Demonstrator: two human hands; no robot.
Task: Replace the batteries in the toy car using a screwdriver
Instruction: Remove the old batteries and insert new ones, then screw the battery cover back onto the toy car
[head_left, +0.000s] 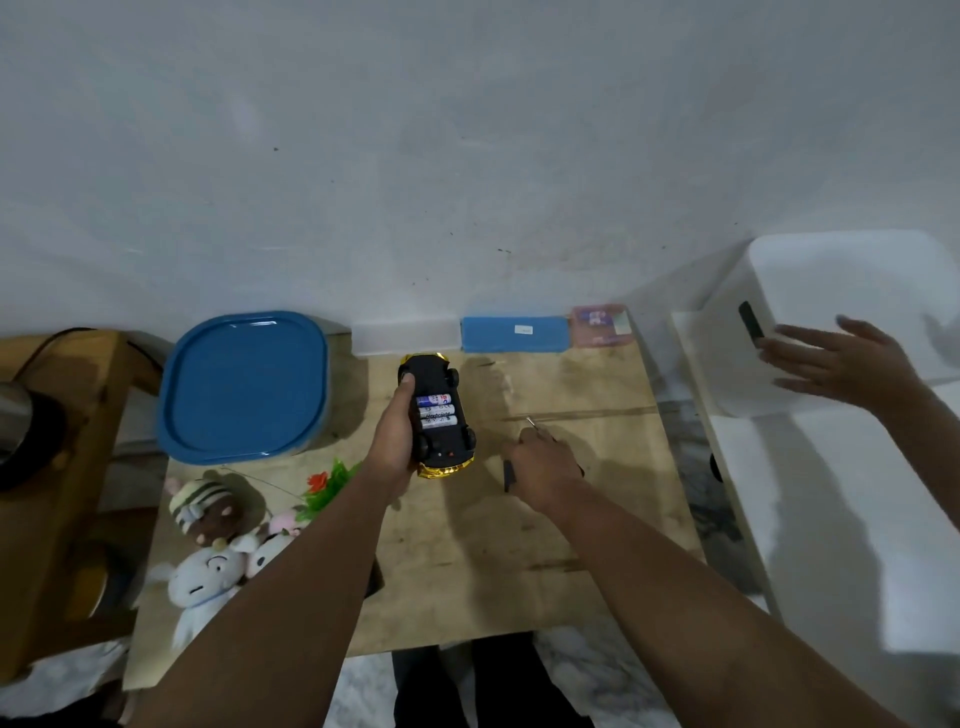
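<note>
A gold toy car (440, 457) lies upside down on the wooden table (597, 499), its black underside up. Its battery bay is open and shows three batteries (437, 411) side by side. My left hand (393, 439) grips the car along its left side, thumb near the far wheel. To the right of the car, my right hand (545, 462) is closed around a screwdriver (531, 422); the thin metal tip sticks out past the fingers and the dark handle end shows at the wrist side. The bay's cover is not visible.
A blue-lidded container (244, 384) stands at the left. Plush toys (208, 540) and a small plastic plant (327, 483) lie at the front left. A blue box (513, 334) and small cases line the wall. Another person's hand (836, 364) rests on a white appliance (852, 291) at the right.
</note>
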